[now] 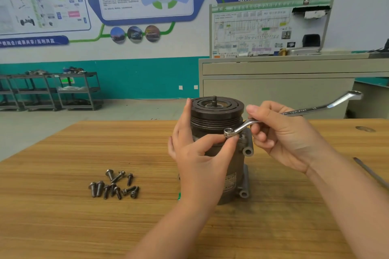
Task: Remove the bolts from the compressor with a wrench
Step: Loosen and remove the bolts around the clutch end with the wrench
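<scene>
Your right hand grips the wrench; left hand pinches its ring, which may slip off the compressor bolt.

— Where does the compressor stand?
— Upright on the desk, grey body, dark grooved pulley on top.
— And the wrench?
— A silver double ring spanner, tilted, its lower ring at the compressor's upper flange.
— The bolts?
— A loose pile of dark flanged bolts lies left of the compressor.
</scene>
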### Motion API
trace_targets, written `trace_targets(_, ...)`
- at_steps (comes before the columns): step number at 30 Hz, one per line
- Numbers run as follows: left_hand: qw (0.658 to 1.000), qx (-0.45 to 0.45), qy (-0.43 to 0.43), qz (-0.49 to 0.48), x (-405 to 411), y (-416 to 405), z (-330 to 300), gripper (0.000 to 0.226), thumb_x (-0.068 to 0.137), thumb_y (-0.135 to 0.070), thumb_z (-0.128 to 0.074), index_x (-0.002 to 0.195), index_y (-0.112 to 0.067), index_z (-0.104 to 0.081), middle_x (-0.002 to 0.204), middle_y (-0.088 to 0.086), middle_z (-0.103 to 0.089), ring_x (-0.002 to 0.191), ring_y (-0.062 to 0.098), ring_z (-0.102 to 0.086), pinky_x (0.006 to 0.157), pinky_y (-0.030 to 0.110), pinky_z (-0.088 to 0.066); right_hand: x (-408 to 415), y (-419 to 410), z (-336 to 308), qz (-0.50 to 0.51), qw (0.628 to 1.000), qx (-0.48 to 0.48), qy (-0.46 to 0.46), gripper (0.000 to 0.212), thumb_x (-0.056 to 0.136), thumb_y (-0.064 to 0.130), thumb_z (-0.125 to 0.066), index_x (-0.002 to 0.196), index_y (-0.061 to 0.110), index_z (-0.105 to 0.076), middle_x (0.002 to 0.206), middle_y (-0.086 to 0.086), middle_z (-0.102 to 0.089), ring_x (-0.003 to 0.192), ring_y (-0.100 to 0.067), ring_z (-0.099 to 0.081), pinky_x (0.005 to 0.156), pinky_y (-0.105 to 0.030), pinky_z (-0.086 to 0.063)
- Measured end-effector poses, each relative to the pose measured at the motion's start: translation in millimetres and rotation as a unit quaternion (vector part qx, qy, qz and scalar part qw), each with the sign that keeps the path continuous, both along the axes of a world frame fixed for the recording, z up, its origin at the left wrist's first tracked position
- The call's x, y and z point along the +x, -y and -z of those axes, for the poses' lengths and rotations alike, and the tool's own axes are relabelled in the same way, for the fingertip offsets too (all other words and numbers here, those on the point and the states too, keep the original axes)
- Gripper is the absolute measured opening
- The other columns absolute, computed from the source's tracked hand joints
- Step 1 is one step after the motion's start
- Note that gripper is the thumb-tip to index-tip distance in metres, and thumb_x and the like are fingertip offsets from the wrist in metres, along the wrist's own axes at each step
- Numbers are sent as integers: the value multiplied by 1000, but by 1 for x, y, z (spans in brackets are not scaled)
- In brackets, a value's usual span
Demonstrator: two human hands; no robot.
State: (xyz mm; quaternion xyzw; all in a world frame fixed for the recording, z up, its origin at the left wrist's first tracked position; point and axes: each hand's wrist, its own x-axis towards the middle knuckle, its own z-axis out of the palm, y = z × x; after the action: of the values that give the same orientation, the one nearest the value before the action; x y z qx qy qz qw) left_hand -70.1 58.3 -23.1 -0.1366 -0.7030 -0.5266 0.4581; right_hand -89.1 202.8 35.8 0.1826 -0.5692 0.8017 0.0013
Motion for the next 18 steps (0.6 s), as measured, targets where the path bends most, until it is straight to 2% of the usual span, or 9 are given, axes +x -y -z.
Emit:
trace_targets(3, 999, -10, 23, -30, 1, -1, 1, 12, 72, -32, -81, 71, -22, -76, 151, -16, -32, 140, 8, -30, 114, 54, -22, -1, 5, 12, 13, 998, -62, -18, 22, 71, 23, -71, 53, 19, -59, 51, -4, -56, 37, -8, -48, 32, -14, -33)
trace_targets(6, 997, -32, 40, -64, 5, -1, 3, 14, 75, -40, -80, 79, -29, -74, 150, -15, -31, 136, 4, -22, 112, 41, -15, -1, 3, 17, 11, 984, -178, -15, 17, 76, 20, -67, 67, 13, -56, 53, -1, -56, 41, -5, -50, 33, -13, -35)
trace_targets(9, 991, -45, 57, -109, 9, -4, 3, 15, 78, -50, -73, 83, -36, -72, 128, -11, -41, 121, 5, -24, 97, 32, -16, 0, -5, 18, 14, 972, -234, -1, 15, 76, 21, -67, 66, 13, -60, 53, 2, -55, 42, -3, -48, 33, -11, -34)
trace_targets(12, 990, -52, 56, -115, 12, -7, -1, 20, 77, -51, -66, 87, -34, -72, 95, -15, -40, 97, 9, -35, 82, 27, -29, -2, -8, 20, 30, 968, -250, 21, 14, 74, 21, -68, 68, 13, -58, 52, 2, -53, 41, -3, -46, 33, -12, -32)
trace_targets(13, 991, -52, 58, -108, 12, -7, -3, 20, 77, -50, -66, 86, -33, -70, 89, -18, -41, 89, 8, -40, 77, 23, -35, -3, -7, 22, 37, 966, -253, 28, 15, 74, 21, -67, 69, 13, -56, 52, 2, -53, 40, -4, -45, 33, -12, -32)
trace_targets(15, 991, -48, 77, -98, 13, -7, -7, 19, 77, -52, -65, 80, -33, -62, 78, -19, -47, 78, 0, -49, 64, 12, -36, -7, -6, 26, 59, 960, -268, 51, 17, 76, 23, -66, 68, 14, -56, 51, 2, -52, 41, -6, -45, 35, -14, -34)
trace_targets(16, 990, -50, 87, -95, 13, -7, -8, 22, 76, -55, -63, 77, -33, -57, 73, -19, -51, 75, -3, -50, 60, 11, -36, -10, -7, 29, 78, 956, -276, 67, 20, 80, 25, -65, 65, 15, -56, 51, 2, -51, 43, -8, -46, 39, -17, -36)
trace_targets(18, 989, -69, 93, -87, 13, -5, -8, 26, 76, -60, -58, 75, -35, -52, 73, -27, -54, 69, -4, -50, 60, 11, -36, -15, -8, 34, 120, 951, -269, 88, 31, 90, 30, -59, 62, 19, -55, 49, 3, -49, 57, -12, -53, 57, -25, -40)
